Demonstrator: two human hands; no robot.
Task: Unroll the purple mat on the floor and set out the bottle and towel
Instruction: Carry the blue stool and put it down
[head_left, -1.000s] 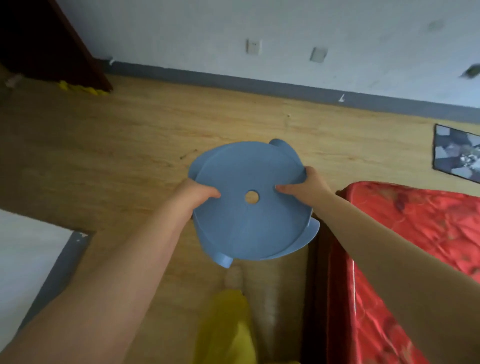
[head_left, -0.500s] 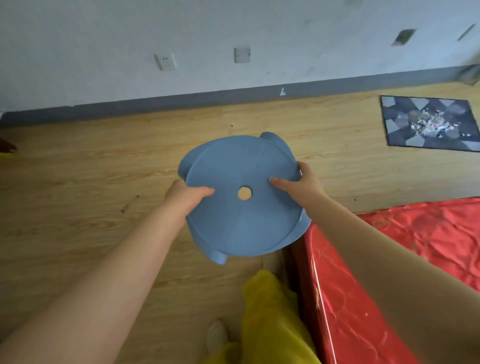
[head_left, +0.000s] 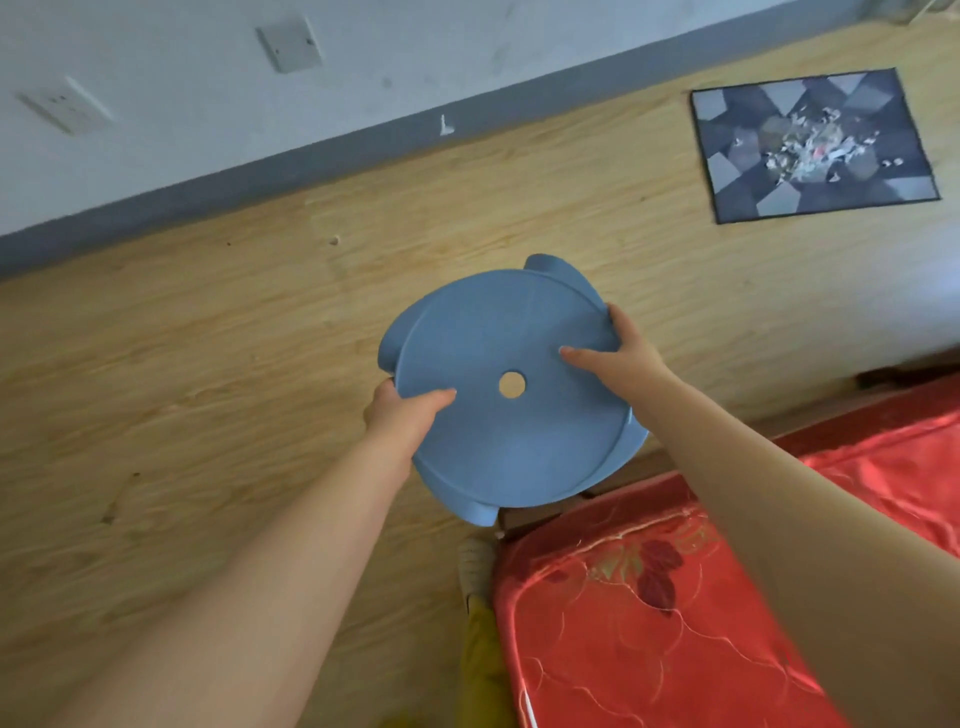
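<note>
Two wall sockets (head_left: 67, 106) sat at the far left, above a grey skirting strip, with bare wood floor (head_left: 182, 374) below. The left hand (head_left: 402, 415) was clamped on the near-left rim of a round blue stool (head_left: 511, 395), thumb on top, held up off the floor, seat facing the camera with a small hole in the middle. The right hand (head_left: 621, 358) gripped the opposite rim the same way. A shoe (head_left: 475, 564) poked out under the stool. Red bedding (head_left: 649, 613) filled the lower right and a patterned rug (head_left: 810, 145) lay far right. Couldn't see the mat, bottle or towel anywhere.
</note>
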